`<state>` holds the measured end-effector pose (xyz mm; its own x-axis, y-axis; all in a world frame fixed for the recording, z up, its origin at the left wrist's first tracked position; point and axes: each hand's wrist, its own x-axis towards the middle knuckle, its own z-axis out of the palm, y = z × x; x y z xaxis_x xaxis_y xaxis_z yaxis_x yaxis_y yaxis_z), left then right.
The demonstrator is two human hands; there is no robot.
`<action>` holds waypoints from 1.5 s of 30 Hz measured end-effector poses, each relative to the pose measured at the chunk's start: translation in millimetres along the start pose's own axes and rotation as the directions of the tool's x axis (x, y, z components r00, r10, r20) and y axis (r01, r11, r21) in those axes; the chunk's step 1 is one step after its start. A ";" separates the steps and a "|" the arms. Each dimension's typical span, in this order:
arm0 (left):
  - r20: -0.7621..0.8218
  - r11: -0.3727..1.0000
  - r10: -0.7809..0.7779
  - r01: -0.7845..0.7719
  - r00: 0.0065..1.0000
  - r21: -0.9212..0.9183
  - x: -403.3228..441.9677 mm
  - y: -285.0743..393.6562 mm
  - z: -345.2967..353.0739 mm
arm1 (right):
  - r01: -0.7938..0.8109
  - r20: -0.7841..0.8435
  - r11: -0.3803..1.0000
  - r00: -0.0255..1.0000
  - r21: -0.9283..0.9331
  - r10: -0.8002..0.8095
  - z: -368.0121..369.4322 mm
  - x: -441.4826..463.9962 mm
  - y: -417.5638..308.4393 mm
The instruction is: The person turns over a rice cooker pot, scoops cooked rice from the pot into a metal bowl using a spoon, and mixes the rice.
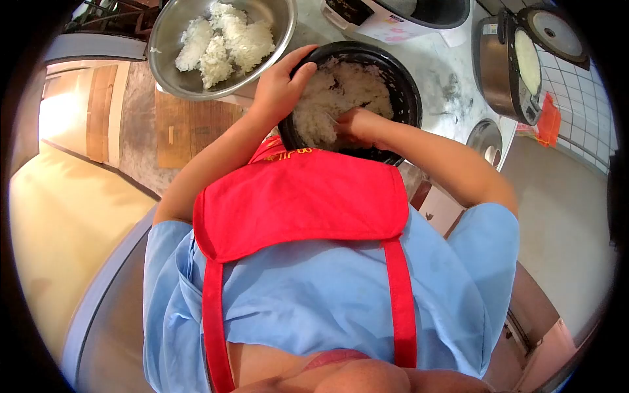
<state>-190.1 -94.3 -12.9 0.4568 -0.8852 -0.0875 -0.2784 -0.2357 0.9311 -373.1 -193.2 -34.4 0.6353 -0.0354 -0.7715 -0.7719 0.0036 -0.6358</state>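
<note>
A round black pot with white rice inside stands at the counter's near edge. My left hand grips the pot's left rim, thumb on the inner side and fingers over the edge. Inside the pot, my right hand is closed around a thin, pale utensil handle, its far end hidden in the rice. Left of the pot, a wide steel bowl holds several clumps of rice.
Behind the pot sits a white cooker. An open brown rice cooker stands at the right, its lid raised, near a round steel lid and a red bag. A wooden board lies at the left.
</note>
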 end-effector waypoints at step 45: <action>0.041 0.997 0.023 -0.027 0.999 0.078 4.6 -1.7 -2.9 | 0.194 0.065 0.795 0.979 -0.574 -0.191 -13.2 -23.8 -0.4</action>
<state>-185.0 -96.8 -13.9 0.4148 -0.9064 -0.0802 -0.3555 -0.2426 0.9027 -388.3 -205.6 -15.5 0.7714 0.0300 -0.6357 -0.5055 -0.5780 -0.6407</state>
